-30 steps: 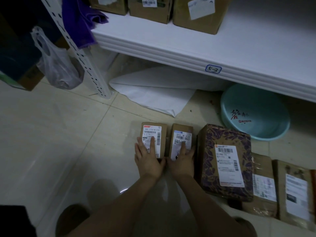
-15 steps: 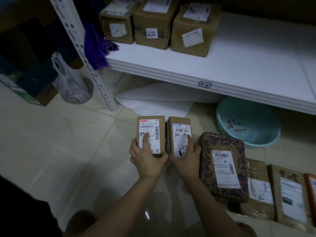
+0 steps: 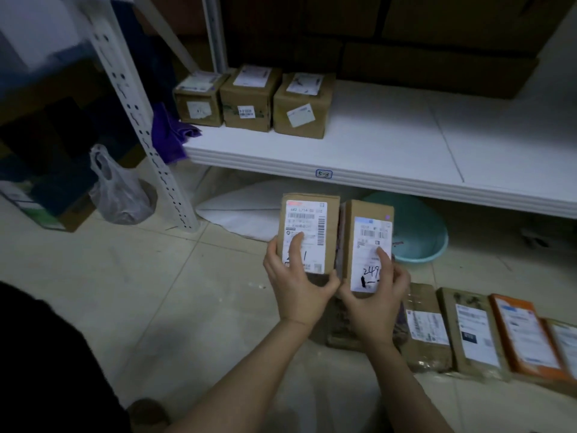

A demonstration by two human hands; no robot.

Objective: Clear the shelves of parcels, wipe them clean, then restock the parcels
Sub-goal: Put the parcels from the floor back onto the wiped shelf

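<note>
Parcels held side by side: left hand point(image 3: 299, 285) grips one parcel point(image 3: 307, 232), right hand point(image 3: 376, 295) the other point(image 3: 367, 245).

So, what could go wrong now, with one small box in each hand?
The left hand grips the left brown cardboard parcel and the right hand the right brown cardboard parcel, each only at its lower half; either might tip out. Flat parcels lie on the tiled floor; a step might crush them.

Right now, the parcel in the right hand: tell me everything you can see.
Small brown cardboard parcel, closed, long side upright, label to the camera. White shipping label with barcodes and black handwritten "249". The right hand grips its lower end, a finger on the label, off the floor, close beside the other held parcel.
</note>
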